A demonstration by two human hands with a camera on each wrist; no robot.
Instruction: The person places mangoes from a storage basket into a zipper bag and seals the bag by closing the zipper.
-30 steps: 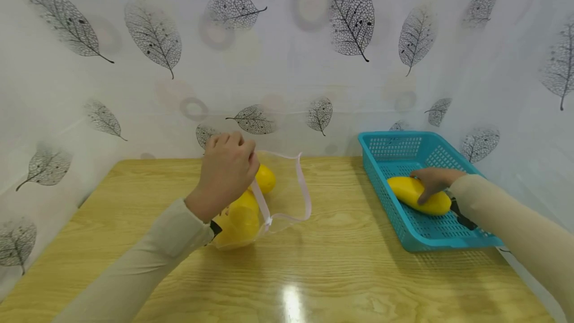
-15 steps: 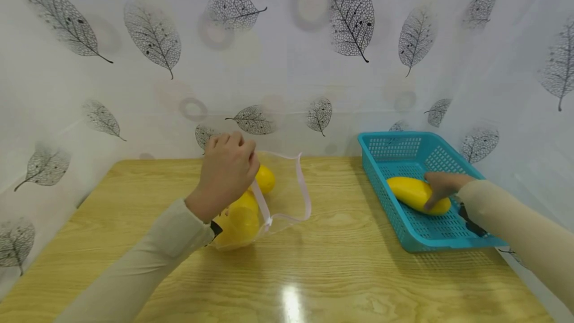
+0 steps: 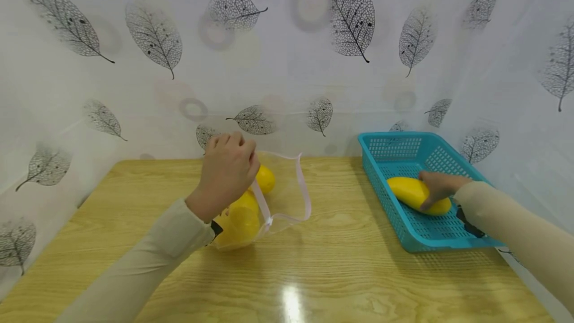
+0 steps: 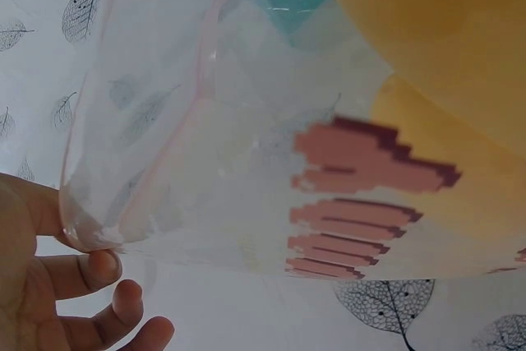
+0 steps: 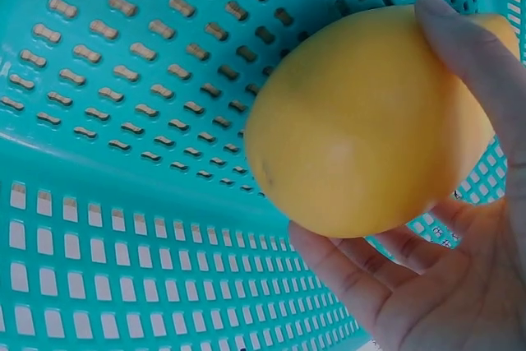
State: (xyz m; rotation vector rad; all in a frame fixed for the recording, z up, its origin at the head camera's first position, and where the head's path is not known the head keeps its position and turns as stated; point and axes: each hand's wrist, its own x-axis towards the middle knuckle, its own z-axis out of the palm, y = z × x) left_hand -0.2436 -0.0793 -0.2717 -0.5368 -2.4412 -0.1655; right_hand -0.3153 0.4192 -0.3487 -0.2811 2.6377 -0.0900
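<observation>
My left hand [image 3: 228, 171] pinches the edge of a clear plastic bag [image 4: 222, 154] with pink trim, held up on the left half of the table. Thumb and forefinger meet at its rim in the left wrist view, while the other fingers are loosely bent. Inside the bag are yellow rounded fruits [image 3: 242, 218], partly covered by my hand and sleeve. Over in the blue basket [image 3: 403, 228], my right hand [image 3: 439, 188] grips a smooth, oblong yellow fruit [image 5: 353, 129]. The thumb lies over one side and the fingers curl round the other.
The wooden table [image 3: 332, 273] carries both bag and basket. Behind it hangs a pale curtain [image 3: 287, 64] printed with dark leaves. The basket's perforated walls rise around my right hand.
My right hand has slid a little to the right along the yellow fruit, then slightly back. The fruit has stayed in place, and the left hand and bag look unchanged.
</observation>
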